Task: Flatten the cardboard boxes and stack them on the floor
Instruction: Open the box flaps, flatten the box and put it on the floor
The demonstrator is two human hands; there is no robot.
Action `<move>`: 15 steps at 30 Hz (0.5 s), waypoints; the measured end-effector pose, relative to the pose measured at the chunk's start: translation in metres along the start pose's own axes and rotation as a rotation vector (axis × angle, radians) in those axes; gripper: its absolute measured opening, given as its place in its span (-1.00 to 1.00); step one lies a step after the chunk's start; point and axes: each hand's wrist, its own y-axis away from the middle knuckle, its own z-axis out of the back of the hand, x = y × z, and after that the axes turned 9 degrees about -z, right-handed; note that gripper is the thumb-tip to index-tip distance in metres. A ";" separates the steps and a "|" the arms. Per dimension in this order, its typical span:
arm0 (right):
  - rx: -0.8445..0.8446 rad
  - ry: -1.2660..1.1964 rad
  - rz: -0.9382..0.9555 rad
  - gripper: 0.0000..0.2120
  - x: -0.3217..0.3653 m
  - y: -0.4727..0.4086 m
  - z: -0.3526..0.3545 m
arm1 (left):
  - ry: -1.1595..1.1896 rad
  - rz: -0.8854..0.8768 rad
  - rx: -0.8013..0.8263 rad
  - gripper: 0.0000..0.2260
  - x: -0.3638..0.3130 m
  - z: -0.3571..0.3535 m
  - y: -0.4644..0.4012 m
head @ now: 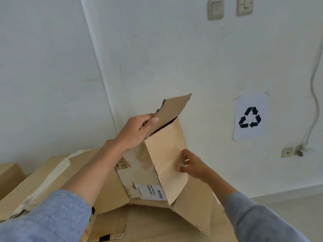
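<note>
I hold a worn brown cardboard box (166, 154) up in front of the white wall, tilted, with a shipping label on its left side. My left hand (134, 131) grips the box's top flap (173, 109) at its torn edge. Against the right side panel rests my right hand (190, 165), fingers spread on the cardboard. The bottom flap (194, 210) hangs open toward me. Both arms wear blue-grey sleeves.
More cardboard boxes (57, 179) lie below and to the left, one with torn tape, one at the far left edge (8, 177). A recycling sign (250, 117) is taped to the wall. A socket with a plugged cable (304, 151) sits low right. Pale floor (297, 206) shows at right.
</note>
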 end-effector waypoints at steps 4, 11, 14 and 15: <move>-0.254 0.056 0.162 -0.74 0.012 0.030 0.024 | -0.066 0.133 0.138 -0.62 0.012 -0.004 0.011; -0.350 -0.294 0.141 -0.64 0.011 0.057 0.011 | -0.338 0.055 0.208 -0.12 0.024 -0.012 0.021; -0.317 -0.363 0.086 -0.61 -0.007 0.063 -0.001 | -0.441 -0.019 0.213 -0.28 0.021 -0.017 0.027; -0.308 -0.374 0.067 -0.61 -0.011 0.062 -0.004 | -0.439 -0.040 0.213 -0.33 0.021 -0.019 0.031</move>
